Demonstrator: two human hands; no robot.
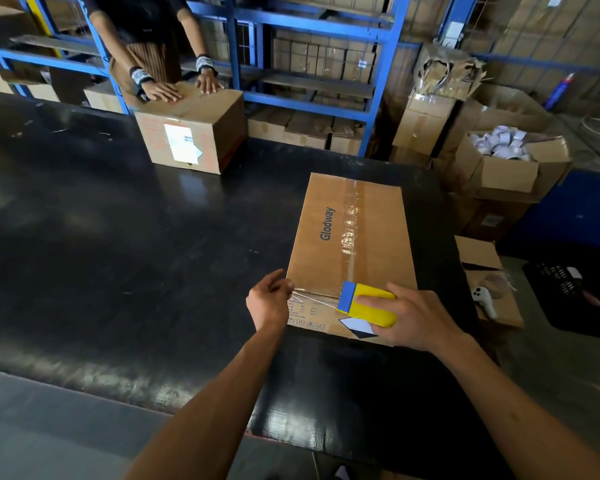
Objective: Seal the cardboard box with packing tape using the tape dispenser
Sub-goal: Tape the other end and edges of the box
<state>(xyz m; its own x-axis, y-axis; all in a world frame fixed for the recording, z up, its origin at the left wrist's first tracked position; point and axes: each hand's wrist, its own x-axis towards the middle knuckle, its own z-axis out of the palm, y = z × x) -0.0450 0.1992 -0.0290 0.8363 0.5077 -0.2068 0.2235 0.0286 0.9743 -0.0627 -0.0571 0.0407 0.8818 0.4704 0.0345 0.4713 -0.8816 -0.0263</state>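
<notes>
A brown cardboard box (378, 233) printed "Glodway" lies on the black table (118, 237), with clear tape running along its top seam. My right hand (413, 317) grips a yellow and blue tape dispenser (364, 303) at the box's near edge. A strip of clear tape (312, 297) stretches from the dispenser leftward along that near edge. My left hand (269, 301) pinches the strip's free end at the box's near left corner.
Another person (146, 46) stands across the table, both hands flat on a second cardboard box (194, 129). Blue shelving (309, 64) with cartons fills the back. An open carton of tape rolls (503, 157) and a box holding a white controller (484, 301) sit to the right.
</notes>
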